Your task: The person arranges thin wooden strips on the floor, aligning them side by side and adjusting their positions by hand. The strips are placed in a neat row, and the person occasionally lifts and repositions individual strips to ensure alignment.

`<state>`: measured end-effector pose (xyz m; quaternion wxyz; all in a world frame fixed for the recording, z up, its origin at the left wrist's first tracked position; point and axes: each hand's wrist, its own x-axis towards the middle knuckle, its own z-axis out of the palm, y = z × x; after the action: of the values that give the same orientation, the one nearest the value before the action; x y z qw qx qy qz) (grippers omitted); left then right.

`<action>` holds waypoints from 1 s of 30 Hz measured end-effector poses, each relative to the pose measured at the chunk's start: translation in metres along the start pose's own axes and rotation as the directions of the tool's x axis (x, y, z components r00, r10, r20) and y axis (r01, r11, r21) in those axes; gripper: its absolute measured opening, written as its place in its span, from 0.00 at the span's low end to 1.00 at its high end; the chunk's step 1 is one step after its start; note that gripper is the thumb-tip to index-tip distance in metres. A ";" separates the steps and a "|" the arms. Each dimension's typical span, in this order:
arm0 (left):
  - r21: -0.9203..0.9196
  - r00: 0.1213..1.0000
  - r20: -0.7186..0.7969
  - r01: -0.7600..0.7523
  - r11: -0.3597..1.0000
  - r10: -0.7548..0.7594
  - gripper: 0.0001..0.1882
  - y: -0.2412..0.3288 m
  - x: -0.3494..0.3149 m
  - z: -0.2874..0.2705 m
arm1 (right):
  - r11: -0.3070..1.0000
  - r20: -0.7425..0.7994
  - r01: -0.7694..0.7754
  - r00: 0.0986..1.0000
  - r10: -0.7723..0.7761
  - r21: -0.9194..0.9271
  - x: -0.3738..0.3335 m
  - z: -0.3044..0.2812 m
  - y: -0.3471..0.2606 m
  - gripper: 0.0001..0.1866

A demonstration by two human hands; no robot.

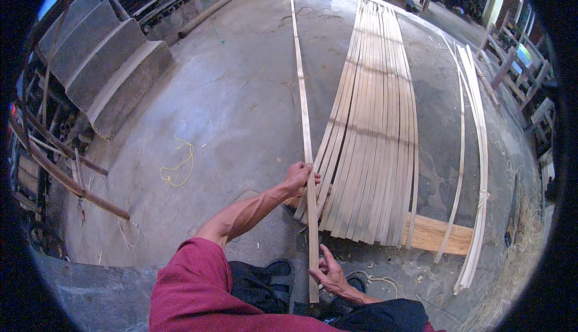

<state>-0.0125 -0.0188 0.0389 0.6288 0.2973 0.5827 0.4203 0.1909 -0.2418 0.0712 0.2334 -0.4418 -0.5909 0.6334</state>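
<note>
you're holding a long pale flat wooden strip [306, 127], which is running from between your feet out over the grey concrete floor [235, 103], left of the row. your left hand [299, 178] is clamping it partway up, grip closed around it, fingers showing past its right edge. your right hand [331, 276] is sitting by the near end, thumb touching the strip, index finger pointing up and standing apart; can't tell if that grip is closing on it.

right of it, a wide row of pale flat wooden strips [376, 169] is lying side by side, darker bands crossing it. its near ends are resting on a light brown wooden plank [445, 234]. farther right, a single thin pale strip [462, 145] is crossing the plank, and a narrow bundle of pale strips [481, 169] is lying just beside the plank's right end.

on your left, a thin yellow string [192, 154] is lying loosely curled on the floor, well apart from the strips; stepped grey concrete stairs [114, 61] are standing beyond. you're wearing a maroon sleeve [192, 284] and dark sandals [280, 281].
</note>
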 end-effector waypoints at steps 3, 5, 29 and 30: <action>0.034 0.999 -0.016 -0.036 0.999 0.037 0.14 0.004 -0.005 0.002 | 0.999 0.009 0.008 1.000 -0.008 -0.039 0.001 -0.002 0.000 0.37; 0.048 0.998 -0.027 -0.060 0.997 0.061 0.15 0.005 -0.007 0.003 | 0.999 0.014 -0.014 1.000 0.015 -0.033 0.002 -0.003 -0.003 0.37; 0.788 0.866 0.178 -0.410 0.459 0.467 0.19 -0.014 0.003 0.015 | 0.928 0.249 -0.187 0.963 0.107 0.323 0.005 -0.009 -0.005 0.17; 0.780 0.863 0.189 -0.422 0.462 0.469 0.19 -0.016 0.006 0.015 | 0.920 0.258 -0.194 0.960 0.108 0.339 0.005 -0.010 -0.005 0.17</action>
<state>0.0051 -0.0198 0.0240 0.2796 0.6769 0.6252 0.2696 0.1953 -0.2315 0.0757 0.1892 -0.3580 -0.4517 0.7950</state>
